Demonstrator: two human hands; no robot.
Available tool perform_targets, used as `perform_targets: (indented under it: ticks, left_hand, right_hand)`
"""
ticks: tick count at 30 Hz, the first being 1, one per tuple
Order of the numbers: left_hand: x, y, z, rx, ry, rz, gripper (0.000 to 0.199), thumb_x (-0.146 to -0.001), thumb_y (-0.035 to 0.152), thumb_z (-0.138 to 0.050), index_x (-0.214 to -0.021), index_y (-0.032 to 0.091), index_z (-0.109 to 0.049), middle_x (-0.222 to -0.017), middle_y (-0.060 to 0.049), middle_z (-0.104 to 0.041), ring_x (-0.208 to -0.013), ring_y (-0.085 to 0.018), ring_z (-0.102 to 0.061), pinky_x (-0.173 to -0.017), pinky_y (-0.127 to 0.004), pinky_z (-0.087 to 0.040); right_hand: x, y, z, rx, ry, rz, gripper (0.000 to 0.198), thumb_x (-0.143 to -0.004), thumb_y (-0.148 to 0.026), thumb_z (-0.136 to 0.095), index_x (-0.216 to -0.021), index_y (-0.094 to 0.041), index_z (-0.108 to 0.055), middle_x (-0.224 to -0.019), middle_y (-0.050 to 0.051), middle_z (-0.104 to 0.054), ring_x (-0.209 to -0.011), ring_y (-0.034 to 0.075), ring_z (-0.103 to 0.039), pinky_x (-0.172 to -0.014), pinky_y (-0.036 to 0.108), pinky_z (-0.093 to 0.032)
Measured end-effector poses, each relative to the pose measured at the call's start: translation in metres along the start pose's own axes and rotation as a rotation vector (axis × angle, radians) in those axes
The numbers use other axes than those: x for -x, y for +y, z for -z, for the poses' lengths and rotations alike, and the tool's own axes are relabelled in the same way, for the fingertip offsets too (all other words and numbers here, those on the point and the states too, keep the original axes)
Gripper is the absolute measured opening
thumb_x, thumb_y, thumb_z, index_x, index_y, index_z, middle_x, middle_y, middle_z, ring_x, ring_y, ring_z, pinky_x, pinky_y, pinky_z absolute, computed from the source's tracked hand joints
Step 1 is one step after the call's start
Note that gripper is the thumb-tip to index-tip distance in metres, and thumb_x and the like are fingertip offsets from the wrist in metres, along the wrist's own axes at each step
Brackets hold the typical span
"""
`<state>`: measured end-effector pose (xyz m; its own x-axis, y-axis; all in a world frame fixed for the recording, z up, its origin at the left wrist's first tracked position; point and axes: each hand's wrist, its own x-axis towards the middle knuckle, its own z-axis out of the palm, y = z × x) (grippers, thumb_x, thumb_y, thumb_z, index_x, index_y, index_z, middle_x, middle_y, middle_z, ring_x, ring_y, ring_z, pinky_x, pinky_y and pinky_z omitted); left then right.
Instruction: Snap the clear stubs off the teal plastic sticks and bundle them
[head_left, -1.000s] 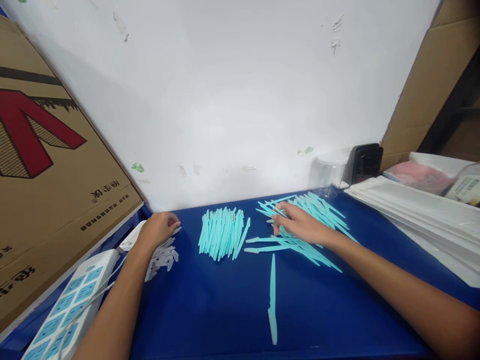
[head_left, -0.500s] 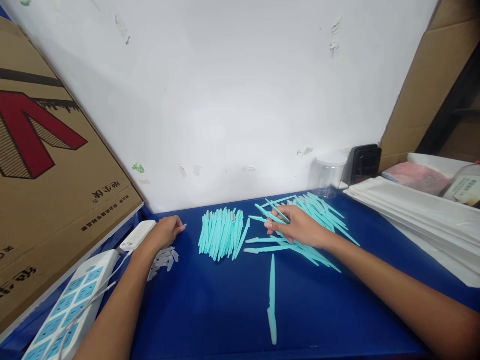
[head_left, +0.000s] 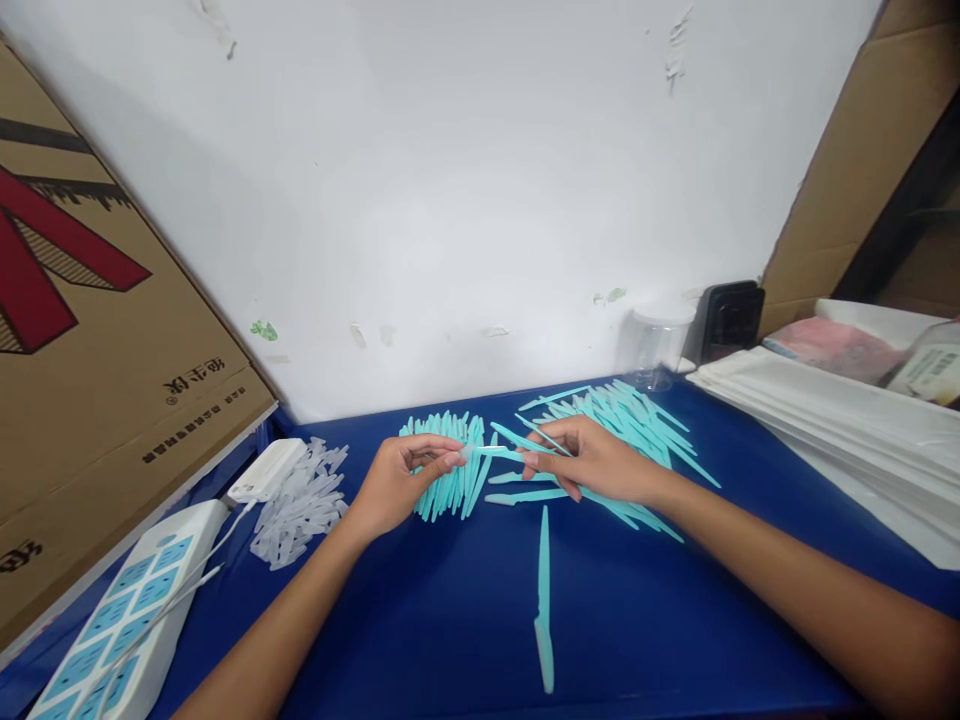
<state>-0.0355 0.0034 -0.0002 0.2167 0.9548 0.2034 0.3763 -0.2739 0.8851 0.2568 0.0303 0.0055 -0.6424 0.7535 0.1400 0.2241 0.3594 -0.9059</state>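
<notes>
My right hand (head_left: 581, 455) grips a few turquoise eyebrow razors (head_left: 517, 437), their ends pointing left. Pinched between the thumb and fingers of my left hand (head_left: 416, 475) is a small translucent blade cap (head_left: 466, 452). It meets the tip of one razor; whether it sits over the blade I cannot tell. Under and behind my left hand lies a neat bundle of razors (head_left: 450, 490). A looser pile of razors (head_left: 637, 420) spreads out around my right hand. One single razor (head_left: 544, 600) lies lengthwise in front. Many clear caps (head_left: 300, 500) are heaped to the left.
A white power strip (head_left: 142, 610) and a white adapter (head_left: 266, 470) with cables line the left side. Behind them leans a cardboard box (head_left: 135, 320). A clear jar (head_left: 656, 345), a black container (head_left: 731, 315) and stacked white sheets (head_left: 810, 430) stand at right on the blue table (head_left: 420, 630).
My left hand has moved right from the heap of caps, carrying one cap to the razors in my right hand. My right hand stays near the loose pile.
</notes>
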Motion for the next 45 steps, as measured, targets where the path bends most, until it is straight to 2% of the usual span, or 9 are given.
perform_targets:
  ticks: [5,12,19,22,28,33,36,39,45]
  left_hand:
    - [0.001,0.002,0.001,-0.015,0.009,0.014,0.032,-0.085,0.043,-0.078,-0.102,0.016,-0.080,-0.092,-0.010,-0.081,-0.085,-0.023,-0.075,-0.078,-0.032,-0.058]
    - [0.002,-0.001,0.000,-0.075,-0.003,-0.004,0.026,-0.085,0.042,-0.077,-0.098,0.020,-0.083,-0.095,-0.008,-0.081,-0.088,-0.023,-0.075,-0.076,-0.030,-0.058]
    - [0.002,0.000,0.002,-0.069,-0.033,0.015,0.026,-0.085,0.042,-0.077,-0.097,0.020,-0.083,-0.087,-0.008,-0.081,-0.078,-0.021,-0.073,-0.063,-0.026,-0.055]
    - [0.003,0.001,0.003,-0.034,-0.061,0.018,0.024,-0.086,0.040,-0.077,-0.098,0.020,-0.083,-0.089,-0.008,-0.081,-0.081,-0.021,-0.074,-0.066,-0.026,-0.056]
    - [0.007,0.002,-0.009,0.058,-0.111,0.047,0.025,-0.084,0.038,-0.080,-0.100,0.020,-0.083,-0.093,-0.008,-0.081,-0.088,-0.023,-0.075,-0.075,-0.029,-0.059]
    - [0.008,-0.002,-0.023,0.152,-0.138,0.072,0.029,-0.084,0.041,-0.079,-0.103,0.019,-0.082,-0.090,-0.008,-0.080,-0.085,-0.024,-0.074,-0.075,-0.033,-0.060]
    - [0.007,-0.001,-0.023,0.070,-0.116,0.046,0.032,-0.086,0.044,-0.076,-0.106,0.020,-0.081,-0.092,-0.008,-0.080,-0.085,-0.024,-0.074,-0.075,-0.033,-0.060]
    - [0.003,0.000,-0.014,-0.128,-0.044,-0.021,0.033,-0.088,0.047,-0.072,-0.107,0.021,-0.080,-0.093,-0.008,-0.080,-0.084,-0.023,-0.074,-0.075,-0.032,-0.059]
    - [-0.005,-0.012,0.030,-0.658,0.239,-0.180,0.034,-0.095,0.048,-0.059,-0.100,0.022,-0.080,-0.094,-0.006,-0.080,-0.081,-0.023,-0.071,-0.074,-0.032,-0.054]
  right_hand:
    - [-0.001,0.003,-0.002,-0.006,-0.001,-0.024,0.045,-0.092,-0.059,-0.064,-0.087,-0.017,-0.079,-0.045,-0.004,-0.052,-0.040,0.011,-0.050,-0.053,0.028,-0.043]
    - [-0.001,0.002,-0.004,-0.015,0.025,-0.035,0.037,-0.090,-0.053,-0.068,-0.085,-0.019,-0.080,-0.050,-0.003,-0.058,-0.042,0.011,-0.051,-0.054,0.028,-0.047]
    - [0.001,-0.001,-0.004,0.028,0.055,-0.052,0.037,-0.088,-0.054,-0.070,-0.084,-0.019,-0.080,-0.080,0.004,-0.075,-0.042,0.009,-0.050,-0.048,0.027,-0.046]
    - [0.001,-0.003,-0.002,0.027,0.054,-0.055,0.035,-0.087,-0.053,-0.071,-0.087,-0.020,-0.081,-0.090,0.005,-0.078,-0.043,0.008,-0.047,-0.044,0.026,-0.044]
    - [0.001,-0.006,-0.009,0.013,-0.003,-0.068,0.036,-0.089,-0.054,-0.068,-0.089,-0.020,-0.080,-0.084,0.003,-0.077,-0.043,0.009,-0.049,-0.041,0.024,-0.040]
    - [0.001,-0.002,-0.019,-0.033,0.006,-0.083,0.032,-0.087,-0.051,-0.071,-0.090,-0.020,-0.078,-0.091,0.004,-0.078,-0.042,0.008,-0.050,-0.043,0.024,-0.042]
    - [0.001,-0.001,-0.018,-0.029,0.010,-0.099,0.035,-0.088,-0.055,-0.069,-0.094,-0.021,-0.075,-0.093,0.005,-0.079,-0.042,0.009,-0.049,-0.046,0.026,-0.044]
    - [0.000,0.001,-0.013,0.002,0.035,-0.092,0.042,-0.091,-0.061,-0.063,-0.097,-0.019,-0.071,-0.090,0.007,-0.079,-0.042,0.010,-0.050,-0.049,0.027,-0.046]
    - [-0.002,0.010,0.001,0.158,0.145,-0.067,0.050,-0.096,-0.069,-0.048,-0.086,-0.021,-0.062,-0.063,0.002,-0.068,-0.046,0.017,-0.058,-0.055,0.030,-0.046]
